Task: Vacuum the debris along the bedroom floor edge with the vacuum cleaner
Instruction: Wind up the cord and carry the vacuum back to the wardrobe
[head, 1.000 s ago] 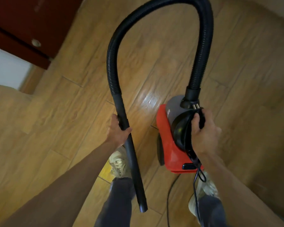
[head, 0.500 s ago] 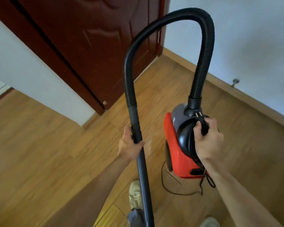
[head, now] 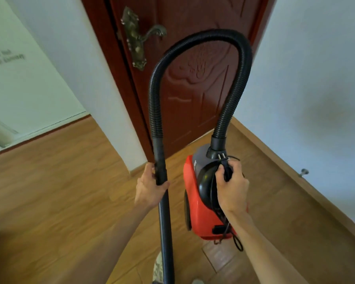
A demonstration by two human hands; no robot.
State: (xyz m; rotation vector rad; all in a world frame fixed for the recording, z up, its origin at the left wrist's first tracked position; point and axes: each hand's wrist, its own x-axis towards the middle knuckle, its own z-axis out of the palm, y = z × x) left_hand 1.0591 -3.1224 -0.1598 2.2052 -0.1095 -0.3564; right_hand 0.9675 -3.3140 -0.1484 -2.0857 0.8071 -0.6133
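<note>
The left hand was clamped round the black wand, the right hand curled round the carry handle of the red canister vacuum cleaner, just in front of the dark red door. Its power cord dangled loose and could probably snag a foot; the arched hose might strike the door.

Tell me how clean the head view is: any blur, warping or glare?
Head view: motion blur smears the brown wooden floor at left and the grey wall lettering; the black ribbed vacuum hose, red vacuum cleaner, left hand and right hand are fairly sharp; wide-angle warping also leans the dark red panelled door; light is soft, without harsh glare.
</note>
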